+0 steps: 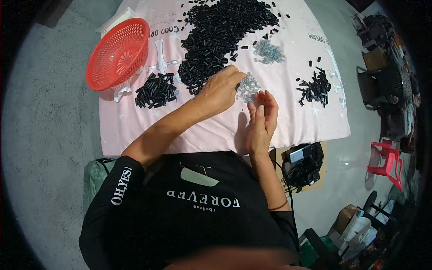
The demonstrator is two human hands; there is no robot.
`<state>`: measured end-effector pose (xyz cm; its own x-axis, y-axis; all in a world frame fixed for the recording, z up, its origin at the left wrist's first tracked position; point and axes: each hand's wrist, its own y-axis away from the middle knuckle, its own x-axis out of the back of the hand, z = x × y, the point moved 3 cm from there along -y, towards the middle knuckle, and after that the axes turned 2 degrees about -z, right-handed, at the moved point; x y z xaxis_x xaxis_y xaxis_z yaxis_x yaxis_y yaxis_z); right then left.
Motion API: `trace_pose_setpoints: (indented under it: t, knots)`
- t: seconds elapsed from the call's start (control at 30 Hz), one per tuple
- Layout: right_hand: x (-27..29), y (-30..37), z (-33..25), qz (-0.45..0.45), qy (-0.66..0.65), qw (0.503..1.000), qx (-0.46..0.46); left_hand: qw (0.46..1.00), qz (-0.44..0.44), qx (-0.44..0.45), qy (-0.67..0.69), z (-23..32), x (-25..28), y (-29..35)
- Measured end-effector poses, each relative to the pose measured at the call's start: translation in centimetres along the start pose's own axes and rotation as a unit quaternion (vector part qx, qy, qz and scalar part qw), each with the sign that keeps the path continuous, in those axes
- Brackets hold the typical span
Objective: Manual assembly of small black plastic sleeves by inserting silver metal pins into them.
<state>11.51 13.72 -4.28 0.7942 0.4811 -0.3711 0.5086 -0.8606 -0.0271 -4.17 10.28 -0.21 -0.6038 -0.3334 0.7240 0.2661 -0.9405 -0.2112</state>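
My left hand [218,92] reaches over the pink cloth with its thumb and fingers pinched together. Something small and dark shows at its fingertips, too small to name for certain. Just beyond and beside the fingertips lies a little heap of clear small pieces [248,87]. My right hand [263,119] is raised at the near side of that heap, palm turned toward the left hand, fingers slightly bent and apart. Nothing shows in it. A large pile of short black tube-like pieces [220,40] spreads beyond my left hand.
A smaller black pile [156,91] lies at left, another [316,87] at right. Greenish clear pieces [270,51] sit farther back. A red plastic basket [119,54] stands at the left edge of the pink-covered table [297,126]. A pink stool [386,164] is on the floor at right.
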Motion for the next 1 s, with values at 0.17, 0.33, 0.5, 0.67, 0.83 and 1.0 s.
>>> trace_pose_setpoints:
  t: [0.17,0.33,0.5,0.67,0.83,1.0]
  knots:
    - [-1.1,0.6,-0.2,-0.021,-0.031,0.999,-0.011,0.996,0.008,-0.056,-0.063,0.2,0.3,-2.0]
    - [-1.0,0.3,0.3,-0.024,-0.044,0.998,-0.026,0.991,-0.062,-0.077,-0.094,0.2,-1.3,-3.0]
    - [-0.4,0.4,0.1,-0.057,-0.027,0.998,-0.029,0.996,0.037,-0.050,-0.060,-0.1,0.8,-2.6]
    - [-2.2,1.8,-0.5,-0.166,-0.021,0.983,-0.078,0.993,0.082,0.035,-0.075,-3.3,5.6,-1.5]
    - [-3.9,1.7,-1.2,-0.282,0.075,0.956,-0.010,0.993,0.047,0.055,-0.097,-3.7,5.9,-0.1]
    - [-3.3,1.4,-1.1,-0.247,0.035,0.968,-0.017,0.993,0.037,-0.006,-0.110,-3.4,4.2,-0.1]
